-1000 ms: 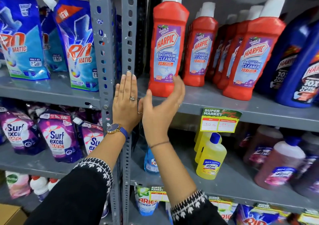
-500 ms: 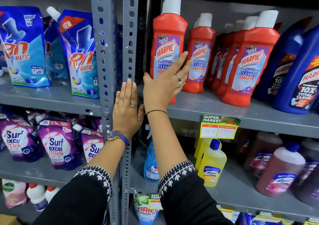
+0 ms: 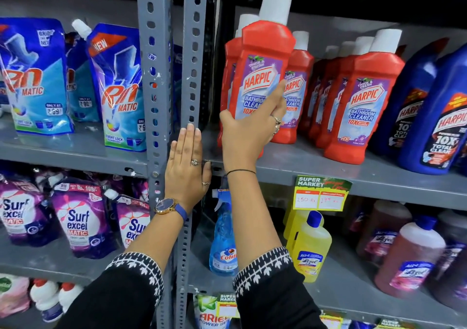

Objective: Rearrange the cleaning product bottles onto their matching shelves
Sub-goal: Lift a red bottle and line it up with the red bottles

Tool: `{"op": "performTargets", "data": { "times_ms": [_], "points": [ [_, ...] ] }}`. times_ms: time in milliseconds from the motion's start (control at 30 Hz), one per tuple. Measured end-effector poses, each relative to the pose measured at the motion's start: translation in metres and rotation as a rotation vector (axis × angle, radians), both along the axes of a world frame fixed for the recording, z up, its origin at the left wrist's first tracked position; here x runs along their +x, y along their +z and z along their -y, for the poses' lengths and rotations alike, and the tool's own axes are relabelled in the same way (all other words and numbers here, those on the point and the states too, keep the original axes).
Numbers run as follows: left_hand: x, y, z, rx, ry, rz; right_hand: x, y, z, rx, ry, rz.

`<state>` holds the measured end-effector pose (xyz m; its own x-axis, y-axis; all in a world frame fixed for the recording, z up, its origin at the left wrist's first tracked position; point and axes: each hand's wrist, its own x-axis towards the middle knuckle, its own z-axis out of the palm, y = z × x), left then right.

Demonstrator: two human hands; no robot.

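- Item in hand: red Harpic bathroom cleaner bottle (image 3: pixel 260 76), white cap, upper centre of the frame; tilted slightly, its base hidden behind the hand, so whether it is clear of the shelf cannot be told.
- Right hand (image 3: pixel 249 131): wrapped around the lower body of the bottle, thumb on the left flank, index finger stretched across the label; closed firmly on it.
- Left hand (image 3: pixel 187 169): flat and open, fingers together, pressed against the grey slotted upright (image 3: pixel 189 81) at centre frame; holds nothing, appears to serve as a brace.
- Matching stock: row of red Harpic bottles (image 3: pixel 358 101) standing right of centre on the same grey shelf (image 3: pixel 328 169); another red bottle stands just behind the held one.
- Neighbouring stock: blue Harpic bottles (image 3: pixel 439 121) at the right edge; yellow Lizol bottle (image 3: pixel 312 248) and blue spray bottle (image 3: pixel 223 240) on the shelf below; Rin pouches (image 3: pixel 118 86) upper left.
- Handling note, judged: a low grip on a tall bottle lets the top sway; best kept upright and moved slowly.
- Placement note, judged: set it down label outward, touching its red fellows, well apart from the blue ones.
- Risk, judged: a careless swing could topple the bottles behind and beside it.
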<state>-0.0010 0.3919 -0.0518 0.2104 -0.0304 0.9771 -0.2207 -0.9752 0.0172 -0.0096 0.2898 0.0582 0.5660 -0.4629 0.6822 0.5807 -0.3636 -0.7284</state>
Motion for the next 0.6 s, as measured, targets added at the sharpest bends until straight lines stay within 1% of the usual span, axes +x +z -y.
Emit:
{"op": "performTargets", "data": {
  "times_ms": [200,333,400,533,600],
  "points": [
    [0.000,-0.001,-0.001,0.014,0.020,-0.010,0.011,0.017,0.021,0.082,-0.085,0.115],
    [0.001,-0.001,-0.001,0.012,0.011,-0.001,0.031,0.022,0.040,0.073,-0.068,0.134],
    [0.001,-0.001,-0.001,0.010,0.008,-0.004,0.038,0.023,0.047,0.047,-0.068,0.089],
    [0.001,-0.002,-0.002,0.005,0.010,-0.006,0.048,0.018,0.056,-0.033,-0.113,-0.095],
    [0.001,-0.002,-0.002,0.009,0.014,-0.004,0.050,0.015,0.060,-0.080,-0.072,-0.166]
  ]
}}
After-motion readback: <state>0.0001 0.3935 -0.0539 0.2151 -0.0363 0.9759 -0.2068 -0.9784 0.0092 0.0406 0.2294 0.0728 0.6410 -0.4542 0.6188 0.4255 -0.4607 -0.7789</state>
